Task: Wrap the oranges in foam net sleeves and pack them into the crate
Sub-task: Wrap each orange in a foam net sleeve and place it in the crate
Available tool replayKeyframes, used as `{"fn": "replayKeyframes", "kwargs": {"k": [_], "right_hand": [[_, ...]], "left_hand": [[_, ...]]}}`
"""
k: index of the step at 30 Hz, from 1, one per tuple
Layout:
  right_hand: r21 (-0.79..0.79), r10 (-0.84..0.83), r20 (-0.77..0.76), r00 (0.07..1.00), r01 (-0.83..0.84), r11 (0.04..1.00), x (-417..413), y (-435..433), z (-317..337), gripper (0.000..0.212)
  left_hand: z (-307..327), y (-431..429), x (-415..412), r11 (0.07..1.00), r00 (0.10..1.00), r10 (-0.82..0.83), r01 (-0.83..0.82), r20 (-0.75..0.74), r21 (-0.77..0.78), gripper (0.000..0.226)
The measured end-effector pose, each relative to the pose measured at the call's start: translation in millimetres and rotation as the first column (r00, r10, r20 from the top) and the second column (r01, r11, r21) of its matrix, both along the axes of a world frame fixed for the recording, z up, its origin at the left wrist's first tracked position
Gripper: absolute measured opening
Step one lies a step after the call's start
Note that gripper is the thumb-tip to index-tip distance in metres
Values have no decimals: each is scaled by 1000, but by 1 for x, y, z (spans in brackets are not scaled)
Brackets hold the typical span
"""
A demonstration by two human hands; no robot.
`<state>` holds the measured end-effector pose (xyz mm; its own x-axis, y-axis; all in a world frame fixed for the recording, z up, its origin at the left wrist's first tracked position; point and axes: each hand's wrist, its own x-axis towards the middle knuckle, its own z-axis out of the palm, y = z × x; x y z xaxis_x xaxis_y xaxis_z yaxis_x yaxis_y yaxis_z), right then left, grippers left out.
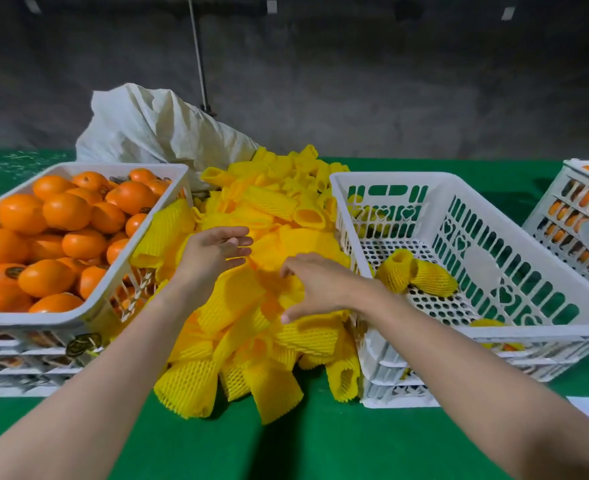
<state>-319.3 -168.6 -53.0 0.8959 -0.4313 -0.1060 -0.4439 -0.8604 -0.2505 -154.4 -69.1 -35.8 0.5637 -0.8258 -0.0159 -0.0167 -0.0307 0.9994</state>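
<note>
Sleeves [237,299] beneath left hand [213,254], fingers straight; right hand [317,285] apparently touching them.

Bright even light on the green cloth-covered bench [321,452], dim grey concrete wall [355,81] behind, soft shadows, wide-angle bending at edges

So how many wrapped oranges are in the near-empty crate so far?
3. Two wrapped oranges lie side by side by the left wall of the crate; a third sits against the near wall, mostly hidden. More may be hidden there.
</note>
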Motion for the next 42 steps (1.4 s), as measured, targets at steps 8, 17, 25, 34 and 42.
{"fn": "replayKeyframes", "kwargs": {"k": [8, 17, 25, 34, 42], "right_hand": [[90, -319, 517, 794, 320, 943, 10, -6, 22, 22], [397, -327, 661, 675, 55, 916, 46, 33, 52, 21], [-35, -138, 805, 576, 279, 960, 110, 68, 37, 20], [65, -96, 745, 660, 72, 995, 188, 84, 37, 11], [396, -297, 681, 669, 4, 918, 218, 80, 39, 11]], "left_hand": [[-5, 22, 22, 998, 988, -45, 38, 149, 49, 37], [23, 31, 34, 999, 850, -28, 35, 525, -4, 16], [7, 63, 67, 996, 932, -50, 20, 360, 86, 17], [16, 91, 139, 995, 966, -12, -13, 257, 94, 23], [5, 71, 250, 872, 659, 147, -438, 737, 217, 81]]}}
